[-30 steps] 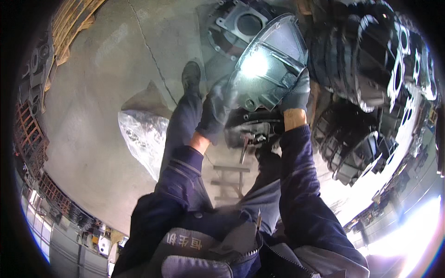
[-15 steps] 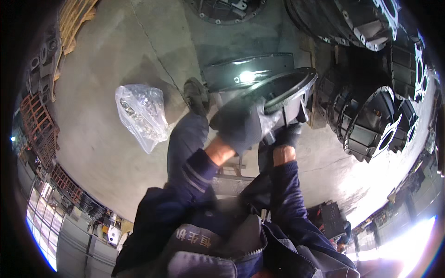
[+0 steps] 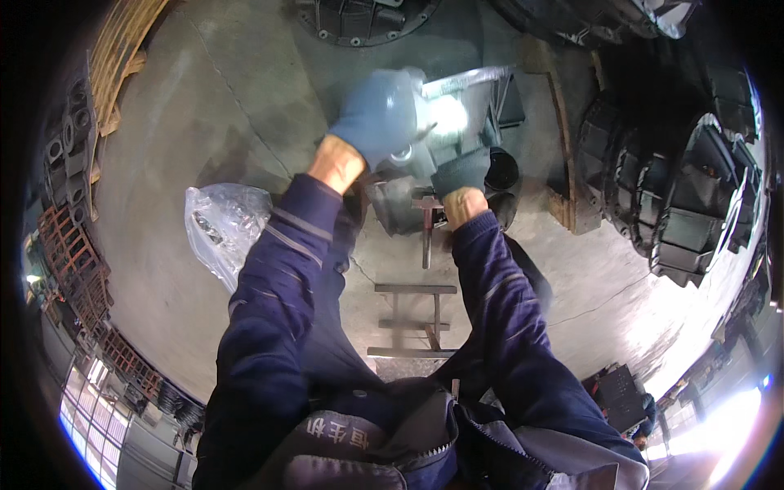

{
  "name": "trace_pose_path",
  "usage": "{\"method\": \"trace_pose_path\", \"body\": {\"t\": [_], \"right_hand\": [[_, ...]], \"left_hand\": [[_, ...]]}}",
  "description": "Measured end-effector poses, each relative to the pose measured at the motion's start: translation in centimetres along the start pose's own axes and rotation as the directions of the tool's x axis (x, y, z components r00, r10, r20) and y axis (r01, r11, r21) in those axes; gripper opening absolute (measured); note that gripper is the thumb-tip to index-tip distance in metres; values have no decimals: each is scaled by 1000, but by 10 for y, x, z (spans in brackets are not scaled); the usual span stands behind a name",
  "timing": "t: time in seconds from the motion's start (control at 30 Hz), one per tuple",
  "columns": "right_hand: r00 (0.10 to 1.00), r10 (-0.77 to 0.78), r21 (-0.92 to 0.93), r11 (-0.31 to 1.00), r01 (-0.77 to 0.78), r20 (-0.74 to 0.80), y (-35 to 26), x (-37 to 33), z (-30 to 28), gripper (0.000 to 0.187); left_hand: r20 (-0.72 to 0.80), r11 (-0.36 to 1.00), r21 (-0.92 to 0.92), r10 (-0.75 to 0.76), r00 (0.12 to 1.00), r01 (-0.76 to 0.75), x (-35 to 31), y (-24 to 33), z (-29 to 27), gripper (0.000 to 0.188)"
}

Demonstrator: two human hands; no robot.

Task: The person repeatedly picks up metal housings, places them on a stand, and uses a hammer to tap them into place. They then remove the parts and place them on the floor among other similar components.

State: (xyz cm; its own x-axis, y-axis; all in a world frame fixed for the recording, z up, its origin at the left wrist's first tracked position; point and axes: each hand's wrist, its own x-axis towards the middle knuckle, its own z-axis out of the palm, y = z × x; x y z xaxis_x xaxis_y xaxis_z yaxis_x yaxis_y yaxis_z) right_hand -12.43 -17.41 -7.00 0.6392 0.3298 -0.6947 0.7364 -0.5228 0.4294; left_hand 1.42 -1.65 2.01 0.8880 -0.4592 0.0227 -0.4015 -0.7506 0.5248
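Note:
Both my gloved hands grip a heavy metal casting, a housing with a flanged rim (image 3: pixel 461 122), held out in front of me; glare whitens its middle. My left hand (image 3: pixel 380 114), slightly blurred, is closed on its left side. Lower down, at the near right side, my right hand (image 3: pixel 461 173) holds it, the fingers partly hidden. Under the casting, a dark rounded part (image 3: pixel 396 206) shows near the floor, its kind unclear. A brownish T-shaped bar (image 3: pixel 427 233) stands out just below my hands.
A clear plastic bag of small metal parts (image 3: pixel 224 224) lies on the floor at left. Large dark castings (image 3: pixel 686 204) stand at right near a wooden pallet (image 3: pixel 563 155). Another casting (image 3: pixel 363 20) is at the far edge. A low metal frame (image 3: pixel 412 322) sits between my legs.
The casting has moved away from me and turned over, so its open round rim no longer faces up. My arms have stretched forward, and the low frame now shows between my legs.

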Motion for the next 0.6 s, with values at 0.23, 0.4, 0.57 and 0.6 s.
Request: {"method": "trace_pose_path", "body": {"t": [0.23,0.4,0.57,0.6], "right_hand": [[882,294,646,763,16,-368,-39,-21,30,14],[833,368,695,719,26,-413,-49,-11,34,8],[834,362,712,701,51,-416,-64,-1,38,21],[838,365,725,686,53,-406,-66,4,38,24]], "left_hand": [[169,964,255,-121,978,75,17,-10,-2,52],[-59,988,154,1,998,8,7,-18,-5,55],[-61,993,103,-45,997,51,-13,-24,-15,57],[-71,991,119,-56,996,64,-16,-23,-16,57]]}}
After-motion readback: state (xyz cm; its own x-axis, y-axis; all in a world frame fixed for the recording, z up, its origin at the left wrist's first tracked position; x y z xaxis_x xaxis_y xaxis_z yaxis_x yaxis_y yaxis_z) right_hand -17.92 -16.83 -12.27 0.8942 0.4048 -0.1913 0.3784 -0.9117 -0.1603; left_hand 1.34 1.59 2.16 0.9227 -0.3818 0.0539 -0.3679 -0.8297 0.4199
